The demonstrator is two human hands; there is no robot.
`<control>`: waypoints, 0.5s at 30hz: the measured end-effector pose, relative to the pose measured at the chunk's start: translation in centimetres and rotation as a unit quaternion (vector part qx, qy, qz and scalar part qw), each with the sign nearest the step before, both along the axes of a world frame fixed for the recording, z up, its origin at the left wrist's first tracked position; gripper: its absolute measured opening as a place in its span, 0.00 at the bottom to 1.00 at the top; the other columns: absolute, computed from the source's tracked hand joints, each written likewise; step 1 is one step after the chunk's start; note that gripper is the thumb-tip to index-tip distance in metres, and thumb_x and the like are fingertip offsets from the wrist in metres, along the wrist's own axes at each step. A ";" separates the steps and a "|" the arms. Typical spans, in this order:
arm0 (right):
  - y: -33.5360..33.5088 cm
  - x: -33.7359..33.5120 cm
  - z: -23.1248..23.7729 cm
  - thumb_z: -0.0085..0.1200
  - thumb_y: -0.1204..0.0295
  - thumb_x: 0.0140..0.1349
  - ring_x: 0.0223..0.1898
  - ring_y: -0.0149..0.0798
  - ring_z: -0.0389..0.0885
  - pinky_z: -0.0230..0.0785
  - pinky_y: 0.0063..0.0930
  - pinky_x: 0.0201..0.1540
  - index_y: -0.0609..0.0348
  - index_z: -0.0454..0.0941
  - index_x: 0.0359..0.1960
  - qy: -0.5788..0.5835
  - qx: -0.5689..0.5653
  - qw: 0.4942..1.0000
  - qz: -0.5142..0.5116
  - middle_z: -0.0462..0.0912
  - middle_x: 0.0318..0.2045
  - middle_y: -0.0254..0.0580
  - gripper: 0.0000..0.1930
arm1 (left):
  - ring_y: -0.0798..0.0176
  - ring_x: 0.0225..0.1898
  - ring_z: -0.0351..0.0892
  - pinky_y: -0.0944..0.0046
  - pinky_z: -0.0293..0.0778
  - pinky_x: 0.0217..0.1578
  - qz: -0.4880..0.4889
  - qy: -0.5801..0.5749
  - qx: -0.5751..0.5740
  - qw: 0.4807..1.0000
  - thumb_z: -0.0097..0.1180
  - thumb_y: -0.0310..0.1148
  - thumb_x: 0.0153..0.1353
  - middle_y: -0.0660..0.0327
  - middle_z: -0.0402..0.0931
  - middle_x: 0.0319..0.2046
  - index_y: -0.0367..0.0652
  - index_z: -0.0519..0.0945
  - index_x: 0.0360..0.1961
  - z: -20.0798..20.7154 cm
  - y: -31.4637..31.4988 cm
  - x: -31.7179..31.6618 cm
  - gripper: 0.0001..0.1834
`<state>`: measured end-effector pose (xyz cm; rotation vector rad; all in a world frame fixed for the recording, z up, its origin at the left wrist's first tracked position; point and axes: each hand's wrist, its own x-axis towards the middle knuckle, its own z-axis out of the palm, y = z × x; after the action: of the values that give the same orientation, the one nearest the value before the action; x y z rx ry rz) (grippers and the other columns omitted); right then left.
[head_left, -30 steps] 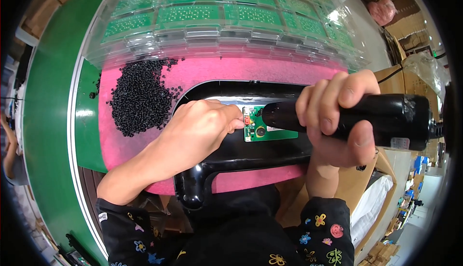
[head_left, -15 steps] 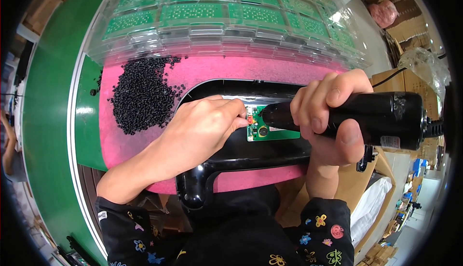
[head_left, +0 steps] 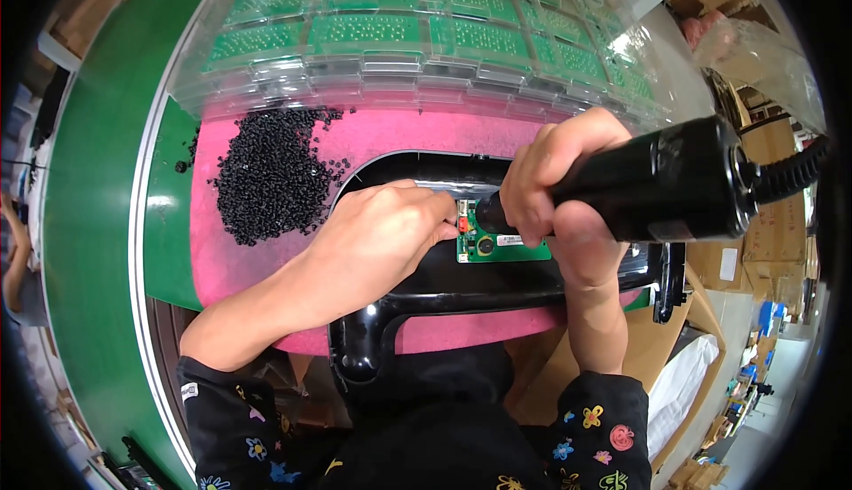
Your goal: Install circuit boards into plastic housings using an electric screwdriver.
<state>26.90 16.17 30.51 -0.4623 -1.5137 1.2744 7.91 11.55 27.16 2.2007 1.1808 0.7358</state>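
Observation:
A green circuit board (head_left: 508, 253) with a red part and a round black component lies inside a curved black plastic housing (head_left: 479, 284). My left hand (head_left: 382, 228) rests over the housing, thumb and forefinger pinched together at the board's left edge; what is between them, if anything, is hidden. My right hand (head_left: 568, 197) is wrapped round a black electric screwdriver (head_left: 666, 179), held slanting with its cord end up to the right. Its nose meets the upper left part of the board, and the tip itself cannot be made out.
Left of the housing, small black screws (head_left: 271, 175) form a heap on a pink mat (head_left: 417, 126). Clear plastic trays (head_left: 390, 77) of green boards stand stacked behind. A green table surface (head_left: 102, 224) runs along the left; cardboard boxes (head_left: 768, 197) stand at the right.
The screwdriver's rear end has risen and moved left, steepening its slant, and my right hand has shifted left with it. My left hand stays at the board's edge.

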 end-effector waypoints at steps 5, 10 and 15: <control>-0.4 -0.1 0.4 0.66 0.57 0.63 0.17 0.26 0.67 0.63 0.23 0.21 0.59 0.69 0.41 0.011 -0.008 1.000 0.003 0.71 0.20 0.32 0.21 | 0.44 0.38 0.80 0.49 0.76 0.38 0.006 -0.004 0.003 1.000 0.63 0.31 0.61 0.50 0.80 0.31 0.37 0.79 0.35 -0.1 -0.1 0.1 0.08; -2.1 1.1 1.3 0.61 0.56 0.62 0.16 0.28 0.67 0.62 0.25 0.22 0.55 0.67 0.39 0.070 -0.020 0.997 -0.014 0.71 0.20 0.28 0.19 | 0.48 0.37 0.81 0.52 0.77 0.37 -0.019 -0.007 0.015 1.000 0.65 0.34 0.60 0.53 0.80 0.29 0.39 0.80 0.34 -0.6 -0.1 -0.2 0.10; -2.0 2.7 2.3 0.58 0.58 0.66 0.17 0.24 0.73 0.69 0.22 0.25 0.52 0.67 0.40 0.163 0.002 0.983 0.080 0.74 0.22 0.27 0.16 | 0.50 0.36 0.81 0.54 0.77 0.37 -0.057 -0.037 0.041 0.997 0.67 0.33 0.58 0.55 0.80 0.29 0.37 0.80 0.34 -0.3 0.1 0.1 0.11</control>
<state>29.64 14.17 32.86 -0.1201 -1.2936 1.3939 7.97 11.66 26.91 2.2671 0.9975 0.8236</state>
